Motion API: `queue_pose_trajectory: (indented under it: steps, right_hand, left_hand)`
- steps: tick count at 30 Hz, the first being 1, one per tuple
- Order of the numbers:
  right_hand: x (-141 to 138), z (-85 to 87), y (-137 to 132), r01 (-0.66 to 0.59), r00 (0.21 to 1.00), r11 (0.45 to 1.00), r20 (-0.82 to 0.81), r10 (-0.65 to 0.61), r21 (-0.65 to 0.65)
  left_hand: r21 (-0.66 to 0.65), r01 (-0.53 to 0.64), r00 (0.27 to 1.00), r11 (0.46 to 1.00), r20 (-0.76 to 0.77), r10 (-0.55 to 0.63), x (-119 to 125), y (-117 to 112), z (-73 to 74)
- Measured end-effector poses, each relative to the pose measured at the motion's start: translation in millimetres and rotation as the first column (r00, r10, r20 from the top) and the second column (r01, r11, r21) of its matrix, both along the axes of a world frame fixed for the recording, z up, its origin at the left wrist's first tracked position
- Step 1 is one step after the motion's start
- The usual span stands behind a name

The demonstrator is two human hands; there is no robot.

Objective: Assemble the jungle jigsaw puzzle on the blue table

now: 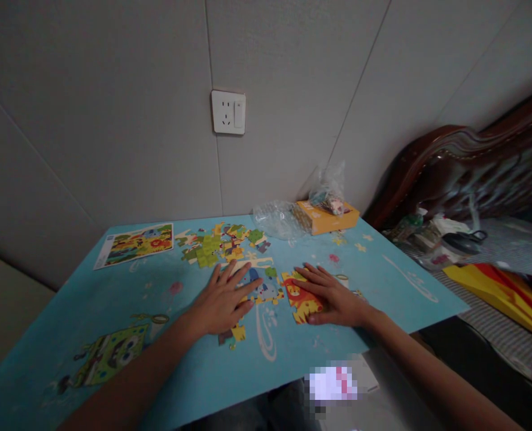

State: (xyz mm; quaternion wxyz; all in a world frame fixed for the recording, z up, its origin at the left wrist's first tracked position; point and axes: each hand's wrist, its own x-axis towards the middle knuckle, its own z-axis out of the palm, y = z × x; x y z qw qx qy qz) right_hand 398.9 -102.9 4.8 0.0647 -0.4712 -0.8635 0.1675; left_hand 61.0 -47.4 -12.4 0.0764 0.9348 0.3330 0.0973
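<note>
Both hands lie open and flat on the blue worktop (113, 299). The left hand (223, 302) pins the joined puzzle section (266, 288); at its 3 o'clock the right hand (333, 296) presses the lion section (299, 301), probably to stop them sliding. Loose pieces (216, 246) lie at 12 o'clock.

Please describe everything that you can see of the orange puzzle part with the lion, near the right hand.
The lion part is a small block of joined jigsaw pieces, cardboard by its look, orange and yellow with a cartoon lion. It lies flat, picture up, on the blue table. The right hand rests open and flat on its right half. Bluish pieces lie just left of it.
</note>
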Motion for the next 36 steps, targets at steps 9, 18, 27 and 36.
queue_pose_trajectory:
  steps: [9,18,27,36]
  right_hand:
    - [2,-1.8,8,0.112,0.961,0.991,-0.263,-0.091,0.067]
    - [-107,31.1,58,0.002,0.993,0.961,-0.11,0.03,0.278]
    - [-200,6.8,65,-0.12,0.988,0.943,-0.054,0.143,0.311]
    - [-193,2.5,62,-0.174,0.975,0.95,-0.087,0.203,0.26]
  left_hand:
    - [-0.144,-0.198,0.891,0.97,0.387,0.239,-50,51,-11.9]
    - [-0.102,-0.127,0.898,0.987,0.41,0.158,-72,59,-15.5]
    - [0.017,-0.081,0.897,0.997,0.436,0.066,-83,57,-10.7]
    - [0.025,-0.12,0.904,0.993,0.417,0.098,-73,59,-7.5]
